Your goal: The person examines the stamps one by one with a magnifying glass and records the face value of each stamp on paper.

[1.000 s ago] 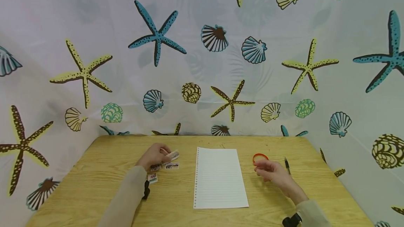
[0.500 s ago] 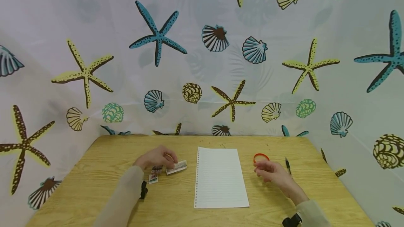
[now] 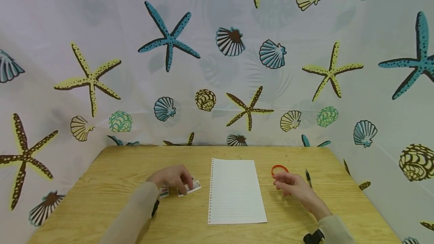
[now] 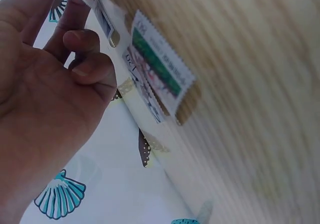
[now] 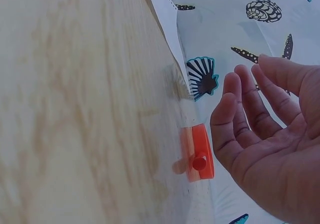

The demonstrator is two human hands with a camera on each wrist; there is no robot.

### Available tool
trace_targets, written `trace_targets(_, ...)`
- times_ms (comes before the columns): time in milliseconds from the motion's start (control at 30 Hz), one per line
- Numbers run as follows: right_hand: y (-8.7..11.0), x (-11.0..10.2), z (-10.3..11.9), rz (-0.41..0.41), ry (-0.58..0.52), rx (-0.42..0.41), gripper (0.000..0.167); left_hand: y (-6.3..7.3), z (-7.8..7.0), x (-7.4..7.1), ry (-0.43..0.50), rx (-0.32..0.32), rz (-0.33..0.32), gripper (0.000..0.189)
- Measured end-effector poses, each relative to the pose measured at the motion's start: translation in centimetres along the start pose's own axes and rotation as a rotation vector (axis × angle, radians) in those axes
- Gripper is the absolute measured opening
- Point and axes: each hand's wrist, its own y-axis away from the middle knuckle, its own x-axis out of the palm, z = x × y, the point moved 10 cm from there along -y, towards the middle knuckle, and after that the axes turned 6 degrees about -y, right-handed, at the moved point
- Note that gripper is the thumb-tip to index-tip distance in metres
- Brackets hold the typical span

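"Left side of the wooden table (image 3: 91, 191): what are we seeing?"

"My left hand (image 3: 171, 176) bends down over loose postage stamps (image 3: 196, 186), to the left of a lined white sheet (image 3: 236, 195). Its fingertips reach the stamps; I cannot tell whether they pinch one or merely press on it."

"And the other hand?"

"My right hand (image 3: 294, 187) is relaxed and holds nothing, fingers loosely bent, just beside a red ring (image 3: 280, 166) with a small round knob. A black pen (image 3: 308, 178) lies just to the right."

"Any print legible?"

"Seen from my left wrist, a green-banded stamp (image 4: 162, 62) bears corner numerals and tiny lettering along its white margin, turned and too blurred for me to read. Figures on the second stamp (image 4: 145, 87), just beside it, look like 120, though I cannot be sure. The sheet carries printed rules and holes along its left edge."

"The backdrop?"

"A white curtain (image 3: 203, 70) patterned with starfish and seashells."
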Motion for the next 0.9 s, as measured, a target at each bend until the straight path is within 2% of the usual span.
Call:
trace_targets(167,0.0,-0.1,0.0,-0.017,-0.005,0.013,0.05,0.0,-0.3,0.3,-0.007,0.057,0.014,0.01)
trace_targets(300,0.0,-0.1,0.2,-0.019,-0.018,0.017,0.051,0.2,-0.5,-0.2,-0.013,0.087,0.004,0.011)
trace_targets(500,0.1,-0.2,0.3,-0.02,-0.034,0.023,0.05,0.4,-0.2,-0.8,0.037,0.061,-0.033,0.025)
trace_targets(633,0.2,-0.3,0.3,-0.037,-0.035,0.03,0.048,0.3,-0.1,-0.8,0.032,0.05,-0.05,0.023)
trace_targets(900,0.1,-0.1,0.0,-0.019,-0.036,0.026,0.05,0.4,-0.2,0.1,0.04,0.076,-0.004,0.023)
